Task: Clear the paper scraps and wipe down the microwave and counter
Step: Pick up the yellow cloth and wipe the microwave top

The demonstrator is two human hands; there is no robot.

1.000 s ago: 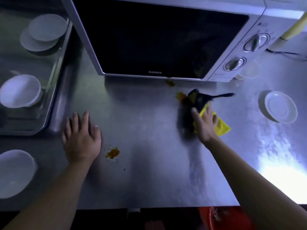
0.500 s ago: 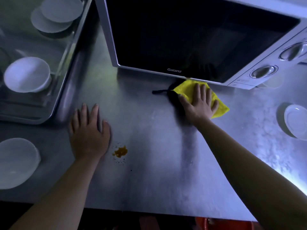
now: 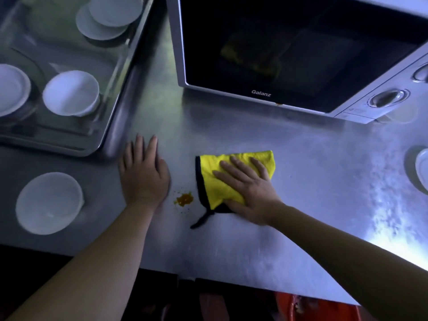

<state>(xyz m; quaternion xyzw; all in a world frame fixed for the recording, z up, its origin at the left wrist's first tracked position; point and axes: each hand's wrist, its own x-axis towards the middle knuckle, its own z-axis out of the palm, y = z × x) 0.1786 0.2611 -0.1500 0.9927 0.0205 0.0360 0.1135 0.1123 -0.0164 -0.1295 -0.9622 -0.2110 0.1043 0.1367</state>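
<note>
Wiping seems partway: the right hand (image 3: pixel 250 188), fingers straight and spread, presses the yellow cloth (image 3: pixel 209 165) between the microwave (image 3: pixel 278 54) and the worktop (image 3: pixel 324 181)'s front edge, just beside an unwiped orange stain (image 3: pixel 184 199); the left hand (image 3: pixel 143 174) lies flat, fingers straight, empty.

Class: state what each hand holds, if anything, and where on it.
Nothing is gripped. The right hand presses flat on the middle of the yellow cloth; the left hand rests on the counter.

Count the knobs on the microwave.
2. The lower knob sits on the control panel; the upper knob, above it, is cut off by the frame's right edge. Others may lie beyond.
</note>
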